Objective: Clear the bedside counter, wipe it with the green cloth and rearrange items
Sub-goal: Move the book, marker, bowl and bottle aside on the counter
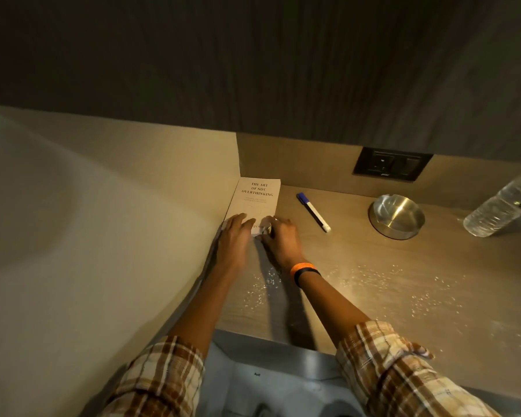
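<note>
Left hand point(236, 228) lies flat on the book point(254, 203); right hand point(278, 236) beside it seems to pinch the near corner. A careless lift could sweep the marker point(313, 212) just right of the grip.

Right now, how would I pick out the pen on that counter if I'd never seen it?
Find the wall socket at the back of the wooden counter. Below and left of it, between the white book in the corner and the round metal ashtray, lies the pen. It alone is slim: white barrel, blue cap.
</note>
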